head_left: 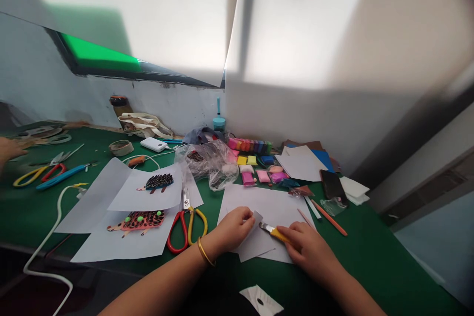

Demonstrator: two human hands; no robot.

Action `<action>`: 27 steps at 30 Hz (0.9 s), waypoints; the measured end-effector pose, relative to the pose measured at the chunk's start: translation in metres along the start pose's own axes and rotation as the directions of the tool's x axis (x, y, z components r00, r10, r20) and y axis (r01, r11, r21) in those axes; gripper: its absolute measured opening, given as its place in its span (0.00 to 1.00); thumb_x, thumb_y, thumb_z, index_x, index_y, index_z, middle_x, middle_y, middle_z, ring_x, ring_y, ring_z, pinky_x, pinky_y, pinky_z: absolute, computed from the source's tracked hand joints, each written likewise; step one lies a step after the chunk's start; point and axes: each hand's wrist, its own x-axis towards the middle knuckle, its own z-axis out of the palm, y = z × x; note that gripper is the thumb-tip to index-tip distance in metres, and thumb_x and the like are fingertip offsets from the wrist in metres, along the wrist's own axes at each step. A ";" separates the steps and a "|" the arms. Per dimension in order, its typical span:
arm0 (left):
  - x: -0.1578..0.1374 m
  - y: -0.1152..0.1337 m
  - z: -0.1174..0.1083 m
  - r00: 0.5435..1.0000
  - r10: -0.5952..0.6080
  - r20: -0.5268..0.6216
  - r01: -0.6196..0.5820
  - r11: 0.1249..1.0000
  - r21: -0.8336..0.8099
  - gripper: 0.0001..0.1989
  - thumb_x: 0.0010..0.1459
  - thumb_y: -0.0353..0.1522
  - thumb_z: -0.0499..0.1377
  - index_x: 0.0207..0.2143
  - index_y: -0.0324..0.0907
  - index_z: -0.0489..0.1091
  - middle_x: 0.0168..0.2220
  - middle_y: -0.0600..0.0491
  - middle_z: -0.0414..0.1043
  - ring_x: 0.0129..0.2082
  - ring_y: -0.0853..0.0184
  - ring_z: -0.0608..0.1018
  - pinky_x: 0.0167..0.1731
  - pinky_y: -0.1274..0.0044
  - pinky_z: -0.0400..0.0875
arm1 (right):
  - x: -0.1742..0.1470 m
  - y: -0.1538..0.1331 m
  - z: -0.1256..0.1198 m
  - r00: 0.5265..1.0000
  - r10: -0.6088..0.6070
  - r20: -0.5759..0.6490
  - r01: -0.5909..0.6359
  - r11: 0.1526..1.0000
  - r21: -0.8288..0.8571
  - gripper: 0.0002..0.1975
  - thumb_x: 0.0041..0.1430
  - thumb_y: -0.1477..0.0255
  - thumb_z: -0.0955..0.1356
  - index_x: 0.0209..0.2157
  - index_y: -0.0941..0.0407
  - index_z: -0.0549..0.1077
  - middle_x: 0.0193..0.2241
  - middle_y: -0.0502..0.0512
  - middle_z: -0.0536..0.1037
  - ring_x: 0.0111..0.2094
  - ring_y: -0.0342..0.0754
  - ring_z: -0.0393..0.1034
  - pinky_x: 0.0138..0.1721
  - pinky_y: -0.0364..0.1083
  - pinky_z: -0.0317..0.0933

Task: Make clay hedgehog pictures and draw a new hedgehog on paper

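Observation:
My left hand [234, 228], with a gold bangle at the wrist, pinches a small piece of white paper [256, 218]. In my right hand [309, 249] is a yellow utility knife [278, 235], its metal tip pointing left, close to the held paper. Under both hands lies a larger white sheet [237, 198], with another paper piece [247, 252] on top of it. Left of my left hand rest scissors [179, 232] with one red and one yellow handle. A slim pencil-like stick [304, 217] lies beyond my right hand.
Two sheets with hedgehog figures [159, 182] lie at left. Colourful clay packets [263, 176], a plastic bag [211, 158] and a phone [333, 186] sit farther back. Another person's hand [11, 149] is at the far left, near more scissors [54, 173] and a white cable [59, 212].

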 end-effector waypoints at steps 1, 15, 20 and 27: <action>-0.001 0.002 -0.001 1.000 0.009 0.013 -0.010 1.000 0.010 0.15 0.64 0.41 0.48 0.35 0.41 0.69 0.37 0.52 0.72 0.37 0.65 0.73 0.37 0.75 0.66 | 0.004 -0.001 0.002 1.000 -0.008 -0.017 0.007 0.999 -0.038 0.20 0.60 0.71 0.63 0.52 0.46 0.74 0.35 0.54 0.75 0.38 0.49 0.69 0.40 0.48 0.63; 0.020 -0.016 0.021 0.995 0.100 0.025 -0.099 0.861 0.499 0.33 0.63 0.49 0.48 0.63 0.40 0.56 0.67 0.41 0.51 0.66 0.50 0.53 0.63 0.55 0.47 | 0.025 0.001 0.014 0.994 -0.080 -0.074 0.067 0.985 -0.158 0.19 0.60 0.72 0.63 0.52 0.48 0.73 0.34 0.54 0.75 0.37 0.48 0.68 0.46 0.50 0.58; 0.017 -0.023 0.029 0.992 0.101 0.076 -0.126 0.851 0.510 0.38 0.62 0.54 0.43 0.66 0.40 0.51 0.68 0.42 0.46 0.69 0.53 0.47 0.65 0.54 0.37 | 0.027 -0.001 0.014 0.991 -0.106 -0.088 0.091 0.983 -0.157 0.19 0.60 0.71 0.63 0.52 0.49 0.73 0.34 0.54 0.75 0.36 0.48 0.68 0.44 0.49 0.59; 0.017 -0.027 0.030 0.990 0.119 0.077 -0.142 0.856 0.497 0.40 0.62 0.55 0.41 0.67 0.40 0.49 0.69 0.44 0.44 0.69 0.54 0.45 0.65 0.54 0.35 | 0.030 -0.003 0.015 0.987 -0.120 -0.104 0.103 0.983 -0.154 0.20 0.59 0.72 0.62 0.51 0.49 0.74 0.33 0.55 0.75 0.36 0.48 0.68 0.41 0.47 0.58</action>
